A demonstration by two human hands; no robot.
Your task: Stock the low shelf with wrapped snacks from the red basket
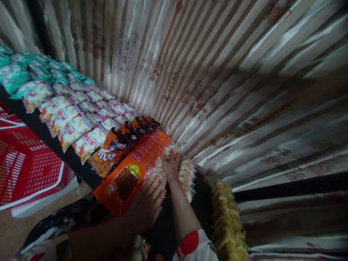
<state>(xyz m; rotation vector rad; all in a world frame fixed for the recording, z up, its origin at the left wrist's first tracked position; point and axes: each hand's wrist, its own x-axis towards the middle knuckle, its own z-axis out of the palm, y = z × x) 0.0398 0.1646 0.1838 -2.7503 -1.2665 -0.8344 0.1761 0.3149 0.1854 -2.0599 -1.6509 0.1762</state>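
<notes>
A short row of clear-wrapped packets with pale contents (157,170) lies along the right edge of an orange snack bag (123,206). My left hand (148,199) reaches in from the lower left, its fingers bent over the near end of this row. At the far end, my right hand (172,165) has its fingers curled around the packets, close to the corrugated wall. My thumbs and the undersides of both hands are hidden. Just right of my right hand stands a second row of similar clear packets (187,177) with yellow marks.
Orange-and-black bags (108,154), white-and-red snack bags (69,127) and green bags (16,74) stand in rows leftward. A red basket (29,163) is at the left. Yellow packets (228,221) line the right. A corrugated, foil-like wall (174,72) closes the back.
</notes>
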